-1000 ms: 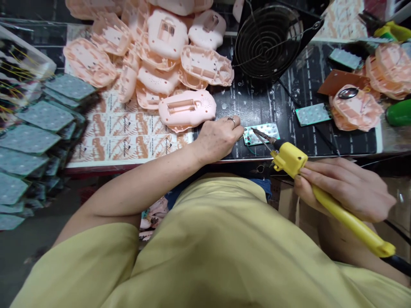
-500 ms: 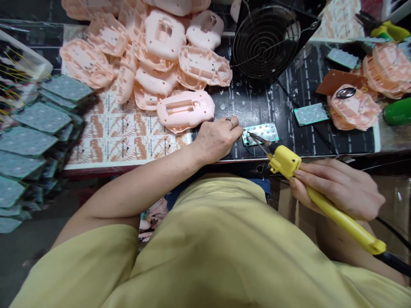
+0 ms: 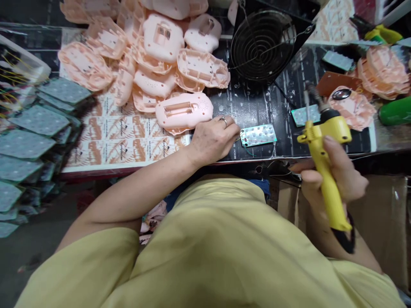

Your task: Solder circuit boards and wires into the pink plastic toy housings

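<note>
My left hand [image 3: 216, 139] rests on the bench edge, its fingers pinched together around a thin wire [image 3: 238, 137] at the left end of a small circuit board [image 3: 259, 134]. The board lies flat, silvery domes showing on its face, and a dark green wire curls below it. My right hand [image 3: 343, 175] grips a yellow soldering iron [image 3: 327, 184] by its handle, the fingers wrapped around it. Its blurred tip points up and away, clear of the board, near a second circuit board [image 3: 306, 115]. A pink plastic shell [image 3: 184, 110] with a battery slot sits just beyond my left hand.
Pink shells [image 3: 163, 36] are heaped at the back left. A black fan with a wire guard [image 3: 263, 45] stands behind the board. Stacked circuit boards [image 3: 28, 143] fill the far left. More shells [image 3: 382, 70] and a green cylinder [image 3: 394, 112] are at right.
My right hand has lifted the soldering iron off the board and swung its tip up and to the right. My left hand stays by the board.
</note>
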Motion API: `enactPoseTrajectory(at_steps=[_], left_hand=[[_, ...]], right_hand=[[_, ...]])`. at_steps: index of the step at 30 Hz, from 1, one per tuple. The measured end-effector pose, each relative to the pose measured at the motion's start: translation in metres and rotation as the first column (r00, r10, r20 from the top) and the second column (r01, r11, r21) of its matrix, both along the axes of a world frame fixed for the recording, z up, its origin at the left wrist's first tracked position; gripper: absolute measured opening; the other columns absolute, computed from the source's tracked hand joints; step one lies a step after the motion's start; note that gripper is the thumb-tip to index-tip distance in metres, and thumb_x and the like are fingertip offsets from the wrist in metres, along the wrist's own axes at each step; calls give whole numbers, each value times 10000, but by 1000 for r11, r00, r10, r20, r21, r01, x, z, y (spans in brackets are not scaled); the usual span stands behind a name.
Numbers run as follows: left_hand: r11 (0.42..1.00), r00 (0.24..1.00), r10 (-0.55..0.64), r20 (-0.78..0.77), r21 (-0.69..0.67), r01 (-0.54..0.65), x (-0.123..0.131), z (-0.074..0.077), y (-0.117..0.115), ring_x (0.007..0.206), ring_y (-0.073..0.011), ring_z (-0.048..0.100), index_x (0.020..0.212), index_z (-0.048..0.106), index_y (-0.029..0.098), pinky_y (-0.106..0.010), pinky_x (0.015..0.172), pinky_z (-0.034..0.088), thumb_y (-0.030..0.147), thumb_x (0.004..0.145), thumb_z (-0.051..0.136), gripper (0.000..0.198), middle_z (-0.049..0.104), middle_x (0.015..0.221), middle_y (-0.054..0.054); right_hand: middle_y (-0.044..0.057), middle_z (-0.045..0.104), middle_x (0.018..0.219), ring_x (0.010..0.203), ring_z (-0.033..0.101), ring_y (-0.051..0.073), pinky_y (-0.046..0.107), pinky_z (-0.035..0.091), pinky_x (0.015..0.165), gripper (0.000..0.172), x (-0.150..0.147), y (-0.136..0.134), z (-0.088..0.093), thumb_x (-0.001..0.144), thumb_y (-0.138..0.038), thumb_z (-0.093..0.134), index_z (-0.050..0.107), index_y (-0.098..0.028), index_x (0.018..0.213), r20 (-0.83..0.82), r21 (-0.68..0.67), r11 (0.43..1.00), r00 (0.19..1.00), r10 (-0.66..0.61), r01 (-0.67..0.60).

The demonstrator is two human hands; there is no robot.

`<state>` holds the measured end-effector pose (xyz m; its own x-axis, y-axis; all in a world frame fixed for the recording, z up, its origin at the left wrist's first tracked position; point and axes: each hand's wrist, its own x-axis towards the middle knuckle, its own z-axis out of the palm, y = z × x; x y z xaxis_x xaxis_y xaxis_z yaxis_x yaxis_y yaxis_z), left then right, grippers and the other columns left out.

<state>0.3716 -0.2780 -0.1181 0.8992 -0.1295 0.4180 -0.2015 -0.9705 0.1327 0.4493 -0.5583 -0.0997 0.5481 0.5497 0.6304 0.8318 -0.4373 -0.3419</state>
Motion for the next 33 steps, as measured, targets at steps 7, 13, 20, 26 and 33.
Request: enactPoseTrajectory(at_steps=[7, 13, 20, 26, 33], left_hand=[[990, 1000, -16, 10, -139, 18, 0, -5, 3, 771, -193, 683, 920, 687, 140, -286, 675, 489, 235, 980, 486, 230, 720, 844, -68], [963, 994, -84, 71, -252, 99, 1, -4, 4, 752, -170, 692, 930, 681, 138, -261, 674, 496, 207, 969, 521, 179, 718, 844, -57], [948, 967, -158, 202, -245, 206, 1, -3, 1, 769, -151, 698, 932, 669, 146, -237, 671, 506, 183, 984, 502, 179, 719, 851, -48], [917, 959, -196, 205, -309, 253, 2, -6, 1, 783, -151, 705, 936, 660, 138, -233, 701, 527, 187, 983, 518, 157, 724, 855, -52], [929, 972, -168, 162, -304, 211, 1, -3, 0, 687, -142, 670, 873, 675, 129, -231, 654, 500, 188, 968, 538, 177, 704, 793, -51]], right_hand=[[21, 770, 952, 787, 745, 162, 255, 618, 769, 333, 6, 37, -1, 837, -116, 745, 672, -192, 1153, 33, 43, 989, 989, 141, -142], [-7, 748, 1065, 910, 745, 185, 301, 639, 813, 395, 1, 50, -12, 824, -128, 761, 639, -276, 1170, -180, 223, 971, 975, 134, -92], [8, 729, 1048, 952, 728, 182, 342, 626, 894, 443, -3, 91, -26, 827, -264, 792, 556, -271, 1201, -202, 282, 946, 954, 221, -159], [-47, 737, 934, 823, 729, 129, 284, 599, 862, 404, -8, 104, -26, 871, -166, 728, 542, -286, 1208, -241, 349, 921, 933, 266, -172], [-62, 726, 870, 805, 715, 121, 269, 585, 831, 375, -5, 101, -28, 861, -141, 726, 555, -274, 1166, -145, 316, 935, 966, 213, -159]])
